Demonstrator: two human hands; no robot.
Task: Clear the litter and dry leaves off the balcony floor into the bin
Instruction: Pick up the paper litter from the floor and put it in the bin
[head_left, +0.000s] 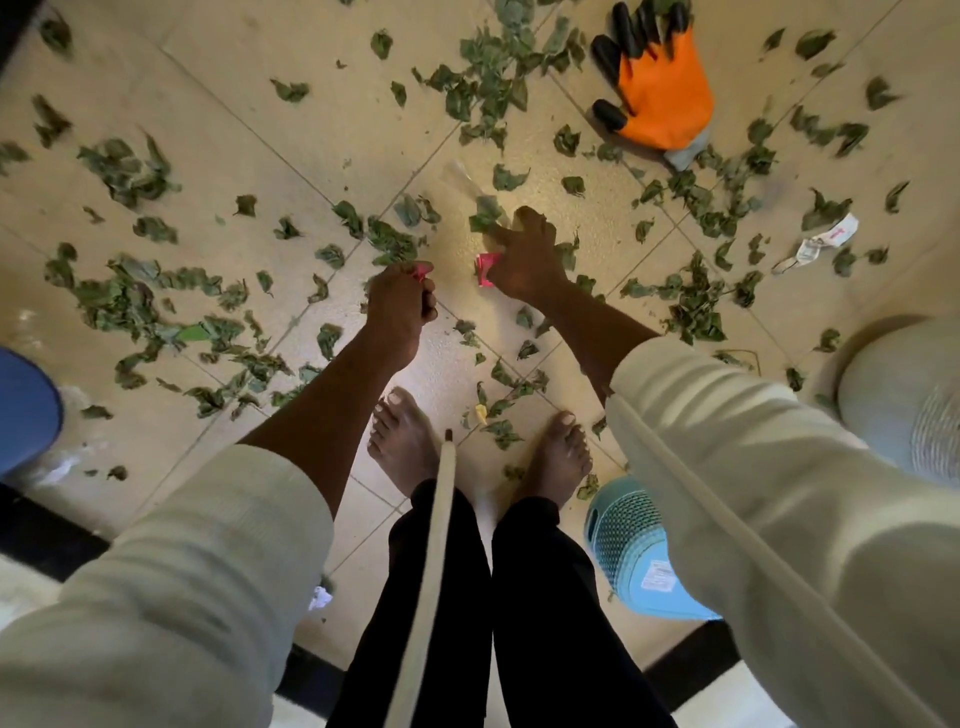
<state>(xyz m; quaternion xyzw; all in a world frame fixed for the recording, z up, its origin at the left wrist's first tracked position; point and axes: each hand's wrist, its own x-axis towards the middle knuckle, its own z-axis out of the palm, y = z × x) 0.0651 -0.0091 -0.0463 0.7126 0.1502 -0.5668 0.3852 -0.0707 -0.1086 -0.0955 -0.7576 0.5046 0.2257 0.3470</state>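
Hands: left hand (400, 299) and right hand (522, 260) pinch pink litter (485, 267).

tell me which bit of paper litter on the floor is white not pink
The crumpled white wrapper far right of the right hand; the pink scraps are at the hands.

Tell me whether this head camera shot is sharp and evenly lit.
Head view: wide-angle bending stretches the sleeves at the edges; motion blur smears the outer leaves; soft glare brightens the tiles near the right hand; the orange glove reads fairly clearly.
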